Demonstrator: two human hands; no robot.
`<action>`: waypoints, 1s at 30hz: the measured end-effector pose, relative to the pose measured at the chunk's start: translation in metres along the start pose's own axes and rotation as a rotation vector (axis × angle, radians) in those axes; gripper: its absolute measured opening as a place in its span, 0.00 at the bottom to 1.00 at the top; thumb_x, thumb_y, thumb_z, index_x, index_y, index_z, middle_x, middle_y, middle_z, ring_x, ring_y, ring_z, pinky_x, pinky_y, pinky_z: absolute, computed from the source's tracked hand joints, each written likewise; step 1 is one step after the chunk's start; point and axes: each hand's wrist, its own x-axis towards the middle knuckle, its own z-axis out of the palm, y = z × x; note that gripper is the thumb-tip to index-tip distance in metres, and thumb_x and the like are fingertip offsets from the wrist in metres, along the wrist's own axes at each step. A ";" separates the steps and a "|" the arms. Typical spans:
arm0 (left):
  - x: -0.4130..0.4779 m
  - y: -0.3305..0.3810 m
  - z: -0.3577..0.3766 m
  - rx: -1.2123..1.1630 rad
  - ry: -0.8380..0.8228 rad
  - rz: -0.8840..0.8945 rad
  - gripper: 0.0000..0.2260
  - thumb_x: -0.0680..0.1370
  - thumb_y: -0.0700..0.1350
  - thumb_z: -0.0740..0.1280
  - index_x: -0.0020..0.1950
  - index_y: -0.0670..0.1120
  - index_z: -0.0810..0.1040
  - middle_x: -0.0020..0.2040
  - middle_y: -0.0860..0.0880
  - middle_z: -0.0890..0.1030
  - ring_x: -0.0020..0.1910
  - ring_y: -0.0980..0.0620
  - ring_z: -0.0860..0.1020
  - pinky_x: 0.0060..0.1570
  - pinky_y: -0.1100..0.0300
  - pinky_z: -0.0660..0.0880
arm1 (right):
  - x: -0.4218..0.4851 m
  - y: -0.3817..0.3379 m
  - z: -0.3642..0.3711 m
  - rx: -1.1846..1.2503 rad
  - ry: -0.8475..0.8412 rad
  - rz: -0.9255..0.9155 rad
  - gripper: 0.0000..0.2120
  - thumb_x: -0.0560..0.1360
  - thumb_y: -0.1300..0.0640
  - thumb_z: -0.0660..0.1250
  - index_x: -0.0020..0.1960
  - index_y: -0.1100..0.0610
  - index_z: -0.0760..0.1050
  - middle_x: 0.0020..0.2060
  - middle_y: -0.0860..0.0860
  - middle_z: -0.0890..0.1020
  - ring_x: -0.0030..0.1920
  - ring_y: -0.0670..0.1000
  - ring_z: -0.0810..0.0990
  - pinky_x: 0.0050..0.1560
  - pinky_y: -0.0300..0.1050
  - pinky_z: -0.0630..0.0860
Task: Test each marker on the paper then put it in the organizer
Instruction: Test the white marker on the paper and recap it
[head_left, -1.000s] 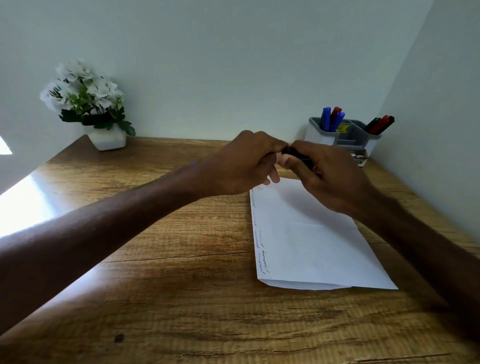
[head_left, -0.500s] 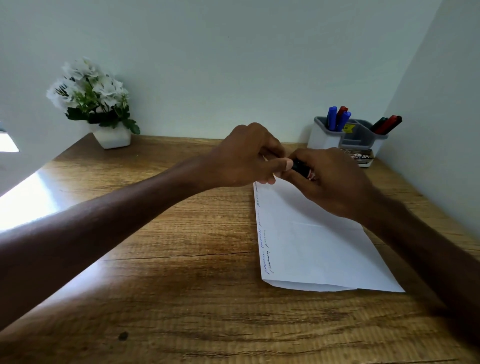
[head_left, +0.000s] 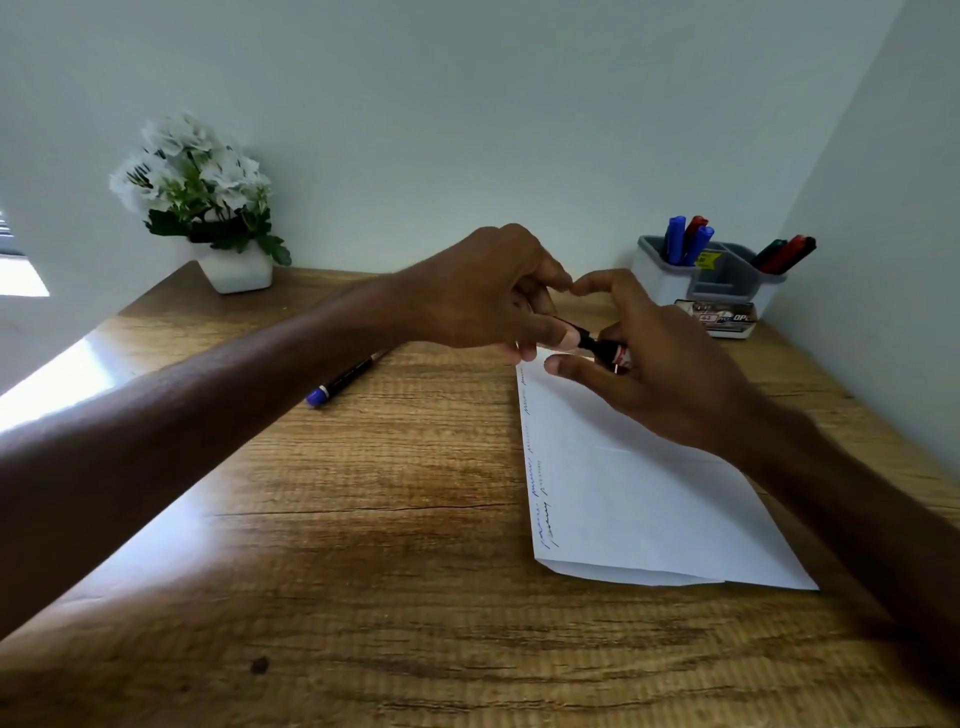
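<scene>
Wood-grain brown worktop under everything, with 12 o'clock taken as straight ahead to the back wall. Far off at 10 o'clock, white square pot of white flowers, no part of the job.

Next rightward, slim black marker with a blue cap, lying loose on the wood. Long axis from 7 o'clock at the cap to 1 o'clock at the tail, tail passing behind the left forearm. Nearer the left hand than the right, so probably a later pick for that side.

Then the left hand, fingers curled, thumb and fingertips pinching the left end of the short black marker with a red-and-white label. Cap or bare nib under that pinch: cannot tell. Marker held up over the far left corner of the white folded sheet of paper, axis roughly crosswise, 9 to 3 o'clock.

Right hand gripping the labelled barrel, forefinger lifted free. Likely mid uncapping or recapping.

Beyond, at 2 o'clock from the right hand and well apart, grey compartmented plastic organizer with blue, red and dark markers standing in it. Small printed box just in front of it. For the drop-off, shorter reach from the right hand.
</scene>
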 end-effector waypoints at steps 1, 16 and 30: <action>0.000 -0.003 -0.002 0.041 -0.002 -0.007 0.21 0.77 0.48 0.75 0.66 0.40 0.81 0.45 0.47 0.88 0.37 0.53 0.87 0.43 0.59 0.84 | 0.000 -0.001 0.000 -0.004 -0.016 0.012 0.31 0.75 0.38 0.69 0.72 0.48 0.61 0.52 0.51 0.83 0.42 0.48 0.80 0.40 0.41 0.74; 0.003 -0.029 0.003 -0.046 -0.018 -0.250 0.12 0.88 0.45 0.52 0.55 0.44 0.73 0.48 0.46 0.86 0.39 0.52 0.81 0.35 0.60 0.78 | 0.009 0.016 -0.030 1.221 -0.265 0.281 0.17 0.78 0.73 0.60 0.59 0.61 0.82 0.51 0.60 0.86 0.44 0.51 0.84 0.39 0.38 0.82; 0.002 -0.033 0.002 -0.150 0.118 -0.316 0.16 0.86 0.46 0.53 0.46 0.42 0.76 0.37 0.48 0.79 0.34 0.49 0.74 0.31 0.57 0.74 | 0.001 0.000 -0.010 1.177 -0.331 0.143 0.17 0.81 0.51 0.61 0.62 0.61 0.78 0.51 0.62 0.85 0.47 0.58 0.85 0.38 0.44 0.83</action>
